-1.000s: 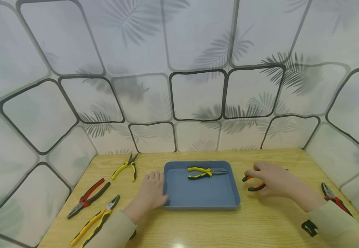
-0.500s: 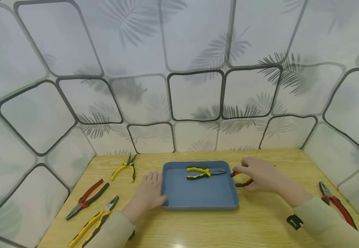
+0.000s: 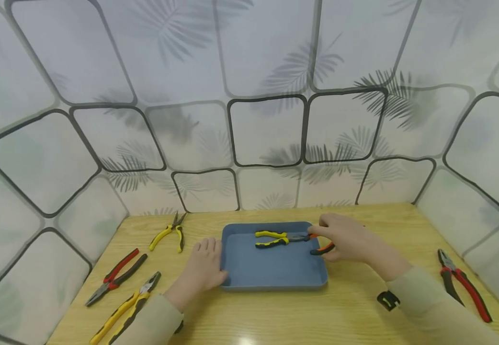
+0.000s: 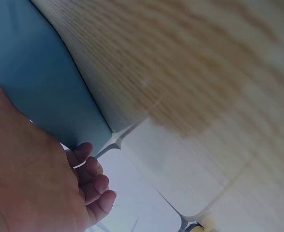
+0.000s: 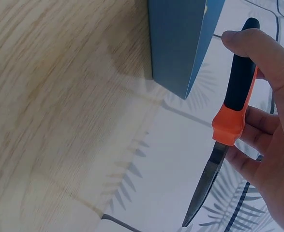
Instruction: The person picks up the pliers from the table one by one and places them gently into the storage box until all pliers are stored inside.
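I viewed a wood-grain table (image 3: 275, 318) with patterned walls (image 3: 266, 129) around it. The blue tray (image 3: 271, 270) held yellow-black pliers (image 3: 285, 239) — over its right rim, the right hand (image 3: 346, 237) gripped orange-black pliers (image 5: 230, 125); the left hand (image 3: 204, 266), fingers relaxed, touched its left side.

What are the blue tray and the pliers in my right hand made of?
Blue tray: probably plastic, matte, judging by its even color and rounded corners. Pliers: the nose looks like metal, dark with a slight sheen; handles seem molded plastic or rubber, thick, matte black and orange.
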The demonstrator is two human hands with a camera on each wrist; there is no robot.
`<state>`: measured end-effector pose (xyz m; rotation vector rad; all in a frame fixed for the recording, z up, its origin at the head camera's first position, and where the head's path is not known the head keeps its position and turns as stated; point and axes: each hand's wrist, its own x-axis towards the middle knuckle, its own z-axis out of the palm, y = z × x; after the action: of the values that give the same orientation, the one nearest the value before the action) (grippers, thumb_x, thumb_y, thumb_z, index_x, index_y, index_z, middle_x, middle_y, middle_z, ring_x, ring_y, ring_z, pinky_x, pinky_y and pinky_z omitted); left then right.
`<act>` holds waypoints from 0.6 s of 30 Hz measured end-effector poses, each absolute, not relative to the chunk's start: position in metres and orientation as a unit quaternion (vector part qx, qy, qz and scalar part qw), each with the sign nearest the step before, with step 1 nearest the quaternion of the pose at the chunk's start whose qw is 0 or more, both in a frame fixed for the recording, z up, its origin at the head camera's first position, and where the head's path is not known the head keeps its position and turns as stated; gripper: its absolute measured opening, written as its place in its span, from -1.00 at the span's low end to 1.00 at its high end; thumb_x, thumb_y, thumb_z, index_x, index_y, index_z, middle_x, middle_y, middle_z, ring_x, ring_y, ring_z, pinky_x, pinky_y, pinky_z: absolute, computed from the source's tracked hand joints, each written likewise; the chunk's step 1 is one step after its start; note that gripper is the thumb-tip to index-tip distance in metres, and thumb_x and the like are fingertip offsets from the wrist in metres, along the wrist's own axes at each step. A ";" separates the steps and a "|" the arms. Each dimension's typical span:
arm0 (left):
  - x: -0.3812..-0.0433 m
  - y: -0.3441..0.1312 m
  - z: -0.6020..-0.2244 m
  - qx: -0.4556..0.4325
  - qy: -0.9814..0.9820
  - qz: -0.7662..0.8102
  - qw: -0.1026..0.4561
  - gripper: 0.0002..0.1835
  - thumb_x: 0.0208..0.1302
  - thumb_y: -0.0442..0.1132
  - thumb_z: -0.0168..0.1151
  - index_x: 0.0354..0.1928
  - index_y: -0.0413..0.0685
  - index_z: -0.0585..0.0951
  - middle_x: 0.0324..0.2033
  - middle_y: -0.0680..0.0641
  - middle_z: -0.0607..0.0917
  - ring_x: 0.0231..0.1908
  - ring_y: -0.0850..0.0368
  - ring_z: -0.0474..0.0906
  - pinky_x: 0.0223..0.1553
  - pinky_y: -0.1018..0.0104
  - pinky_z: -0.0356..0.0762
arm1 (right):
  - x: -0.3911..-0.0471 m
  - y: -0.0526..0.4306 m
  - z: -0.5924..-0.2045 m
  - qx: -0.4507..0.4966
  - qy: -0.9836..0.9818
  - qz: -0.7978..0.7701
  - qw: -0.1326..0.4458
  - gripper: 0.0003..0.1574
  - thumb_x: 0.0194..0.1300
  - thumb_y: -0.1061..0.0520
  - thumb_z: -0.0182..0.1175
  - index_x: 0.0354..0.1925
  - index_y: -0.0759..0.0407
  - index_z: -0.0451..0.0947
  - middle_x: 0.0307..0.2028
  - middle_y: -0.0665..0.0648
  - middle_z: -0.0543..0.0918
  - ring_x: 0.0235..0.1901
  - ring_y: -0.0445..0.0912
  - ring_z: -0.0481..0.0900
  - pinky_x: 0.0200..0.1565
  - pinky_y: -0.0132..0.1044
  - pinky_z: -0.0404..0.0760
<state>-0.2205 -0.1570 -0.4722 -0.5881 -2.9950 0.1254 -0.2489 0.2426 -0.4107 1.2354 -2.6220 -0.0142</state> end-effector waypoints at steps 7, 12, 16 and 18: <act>-0.218 -0.157 -0.468 -0.187 -0.981 0.040 0.028 -0.25 0.21 0.11 0.34 0.25 -0.32 0.45 0.01 -0.27 0.53 0.04 -0.16 0.45 0.14 -0.07 0.47 | -0.252 0.231 -0.410 0.424 -0.898 -0.003 0.117 -0.24 -0.02 -0.11 0.70 0.14 -0.11 0.62 -0.31 -0.03 0.42 -0.42 -0.19 0.16 -0.34 -0.33 0.17; -0.218 -0.156 -0.468 -0.188 -0.981 0.034 0.030 -0.26 0.21 0.09 0.34 0.25 -0.33 0.45 0.01 -0.27 0.53 0.04 -0.16 0.45 0.13 -0.08 0.47 | -0.255 0.227 -0.409 0.433 -0.892 0.000 0.129 -0.24 -0.01 -0.10 0.69 0.13 -0.10 0.60 -0.33 -0.03 0.39 -0.42 -0.18 0.13 -0.33 -0.33 0.14; -0.218 -0.155 -0.468 -0.191 -0.980 0.035 0.035 -0.27 0.20 0.09 0.35 0.22 -0.32 0.46 -0.02 -0.26 0.52 0.01 -0.14 0.44 0.10 -0.06 0.47 | -0.257 0.224 -0.409 0.437 -0.889 -0.003 0.136 -0.26 0.01 -0.11 0.68 0.13 -0.11 0.60 -0.34 -0.04 0.40 -0.43 -0.19 0.14 -0.34 -0.34 0.16; -0.218 -0.155 -0.468 -0.192 -0.980 0.034 0.038 -0.29 0.19 0.09 0.36 0.20 -0.32 0.46 -0.04 -0.25 0.52 -0.02 -0.13 0.43 0.08 -0.05 0.46 | -0.257 0.222 -0.408 0.437 -0.889 -0.001 0.136 -0.27 0.01 -0.12 0.67 0.14 -0.11 0.61 -0.33 -0.03 0.42 -0.42 -0.19 0.16 -0.34 -0.34 0.18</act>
<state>-0.2179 -0.1553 -0.4681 -0.5892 -3.0069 0.1042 -0.2571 0.2218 -0.4085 1.2666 -2.5739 -0.0031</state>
